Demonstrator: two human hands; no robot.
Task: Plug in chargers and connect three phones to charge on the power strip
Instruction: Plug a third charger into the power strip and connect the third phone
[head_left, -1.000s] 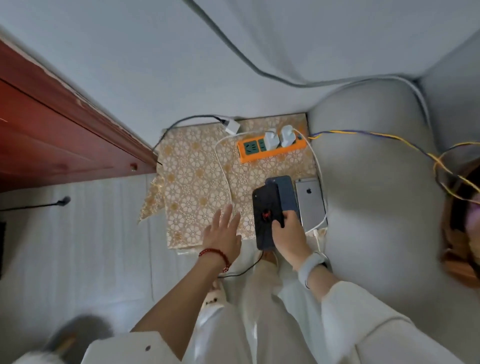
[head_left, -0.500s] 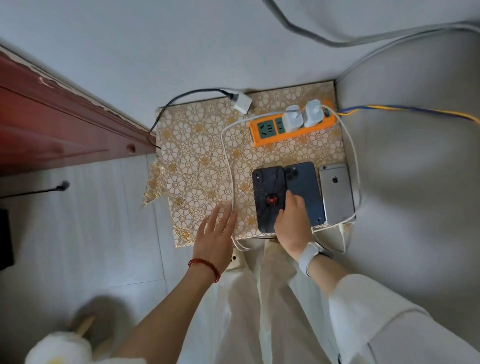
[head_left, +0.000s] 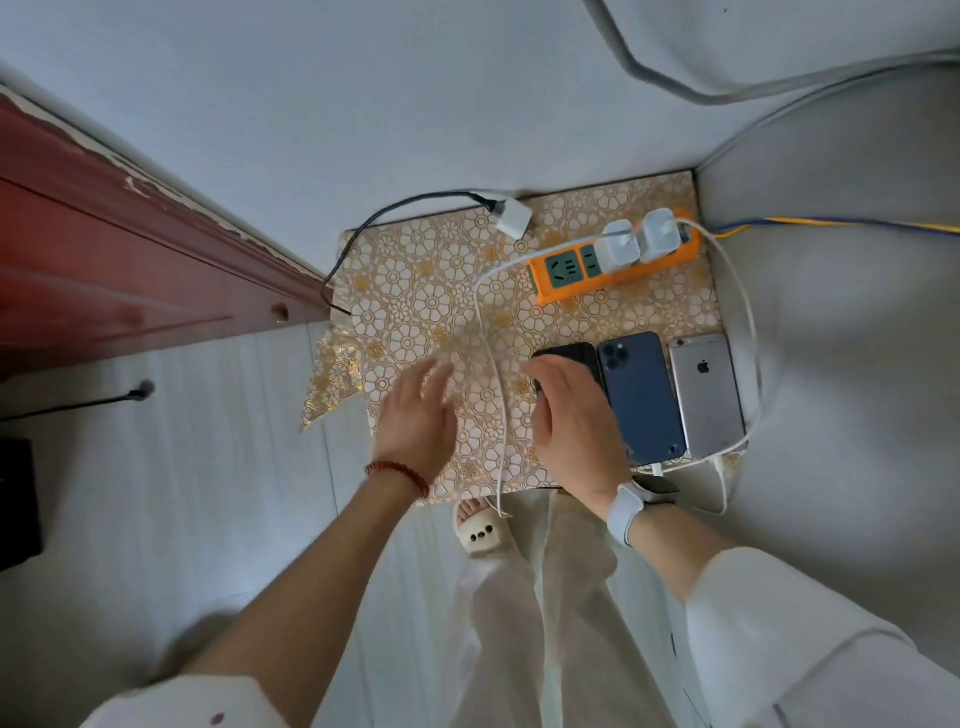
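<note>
- My left hand (head_left: 418, 415) is hovering flat over the floral tabletop (head_left: 415, 291), fingers spread and a bit motion-blurred, holding nothing.
- My right hand (head_left: 574, 415) is palm-down on top of the black phone (head_left: 569, 353). Fingers look fairly straight, covering most of it, more pressing than gripping as far as I can see.
- All three phones are face down in a row near the table's front edge: the black one, then the dark blue phone (head_left: 641, 397) touching it, then the silver phone (head_left: 706, 395) just beside.
- The orange power strip (head_left: 615, 265) sits behind them with two white chargers (head_left: 636, 241) plugged in and one socket pair free.
- A third white charger (head_left: 513, 217) lies loose on the table with its black cable (head_left: 395, 213).
</note>
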